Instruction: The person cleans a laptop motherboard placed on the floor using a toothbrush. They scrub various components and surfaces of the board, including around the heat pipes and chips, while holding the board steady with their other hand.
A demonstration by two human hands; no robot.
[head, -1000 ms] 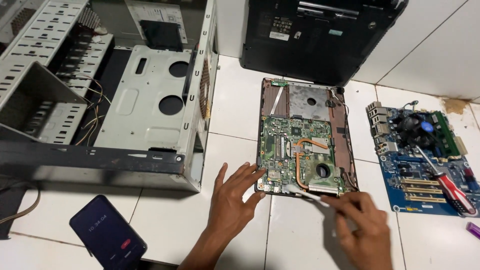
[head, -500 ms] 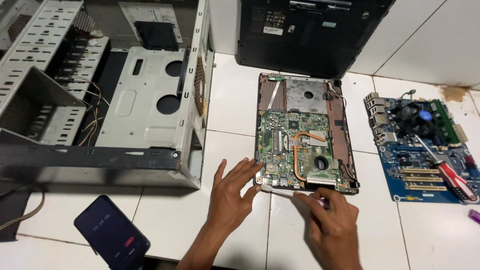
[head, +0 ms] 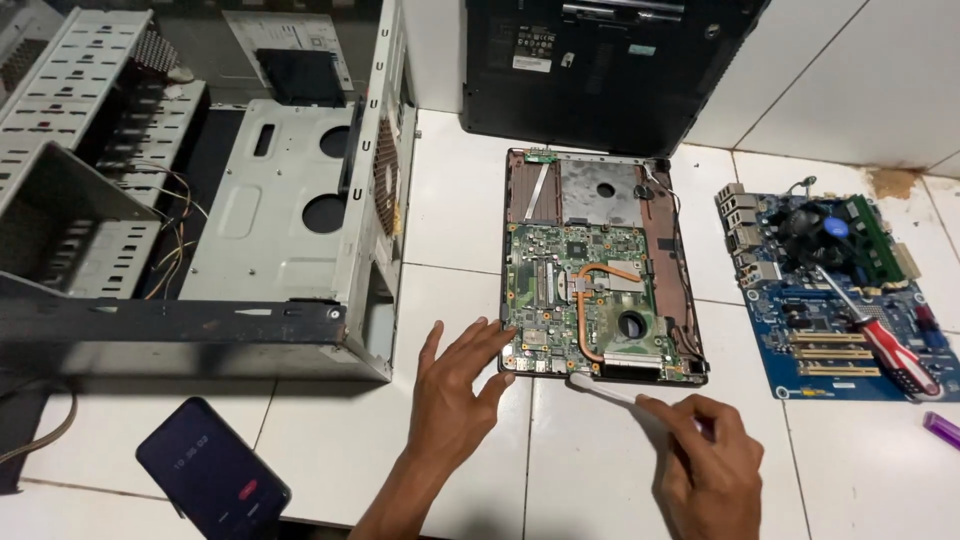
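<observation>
An opened laptop base point(head: 600, 275) lies on the white tiled floor, its green circuit board and copper heat pipe exposed. My left hand point(head: 455, 385) rests flat on the floor, fingertips touching the base's near left corner. My right hand point(head: 705, 470) grips a thin white stick-like tool point(head: 605, 390), whose tip sits at the base's near edge.
An empty grey desktop computer case point(head: 250, 210) lies open at the left. A black laptop lid point(head: 600, 70) stands at the back. A blue motherboard point(head: 840, 290) with a red-handled screwdriver point(head: 885, 345) on it lies at the right. A dark phone point(head: 210, 480) lies near left.
My right hand has shifted along the laptop's near edge with the white tool, first left and now further right. My left hand stays at the corner.
</observation>
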